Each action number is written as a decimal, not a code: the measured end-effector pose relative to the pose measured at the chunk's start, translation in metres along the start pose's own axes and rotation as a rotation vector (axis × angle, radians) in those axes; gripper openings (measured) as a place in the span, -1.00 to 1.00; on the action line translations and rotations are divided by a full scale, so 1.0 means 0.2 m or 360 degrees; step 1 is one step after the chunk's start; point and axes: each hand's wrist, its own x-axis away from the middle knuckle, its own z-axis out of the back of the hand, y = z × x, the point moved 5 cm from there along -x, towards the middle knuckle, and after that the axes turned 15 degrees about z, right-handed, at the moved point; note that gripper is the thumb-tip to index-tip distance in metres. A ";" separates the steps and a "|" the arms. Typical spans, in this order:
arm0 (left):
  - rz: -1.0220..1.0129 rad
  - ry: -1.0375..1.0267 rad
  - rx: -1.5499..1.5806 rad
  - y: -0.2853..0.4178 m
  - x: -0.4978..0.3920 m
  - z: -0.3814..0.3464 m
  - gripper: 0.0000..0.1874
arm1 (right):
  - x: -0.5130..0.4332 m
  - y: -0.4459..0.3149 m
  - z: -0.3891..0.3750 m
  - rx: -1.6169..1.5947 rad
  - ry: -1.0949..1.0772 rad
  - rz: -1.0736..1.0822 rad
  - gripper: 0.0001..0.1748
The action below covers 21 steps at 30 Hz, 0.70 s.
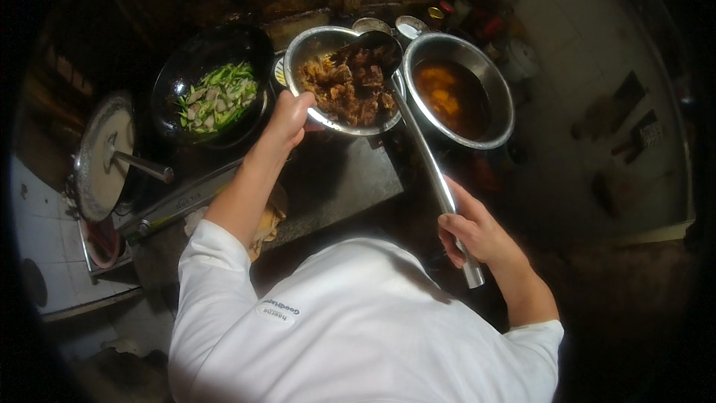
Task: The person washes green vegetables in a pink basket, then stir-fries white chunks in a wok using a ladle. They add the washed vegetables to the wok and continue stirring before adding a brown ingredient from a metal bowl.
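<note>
My left hand [292, 117] grips the near left rim of a steel bowl [358, 129], thumb over the edge. Brown chunks of cooked meat [348, 89] fill much of that bowl. My right hand [470, 229] is closed around the long metal handle of a ladle [420, 148]. The dark ladle head lies over the bowl's far right side, with dark pieces in or against it; how much it carries I cannot tell. Right beside this bowl stands a second steel bowl [506, 106] of brown liquid [451, 95] with an orange patch on its surface.
To the left, a black wok [168, 84] holds sliced green vegetables and pale pieces [221, 98]. A pot lid with a handle [120, 140] leans beyond it at far left. Small bowls [411, 27] stand behind the steel ones. A grey counter slab [358, 179] has a front edge near my body.
</note>
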 end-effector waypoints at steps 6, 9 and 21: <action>-0.0002 0.0087 -0.0139 0.07 -0.01 -0.04 -0.69 | 0.05 0.02 0.06 -0.0491 -0.0093 -0.0115 -0.17; 0.0028 0.0074 -0.0169 0.09 0.00 -0.07 -0.69 | 0.03 0.05 0.08 -0.0837 -0.0104 -0.0076 -0.23; 0.0032 0.0087 0.0004 0.04 -0.01 -0.03 -0.72 | -0.05 0.10 0.06 -0.1374 -0.0200 0.0097 -0.33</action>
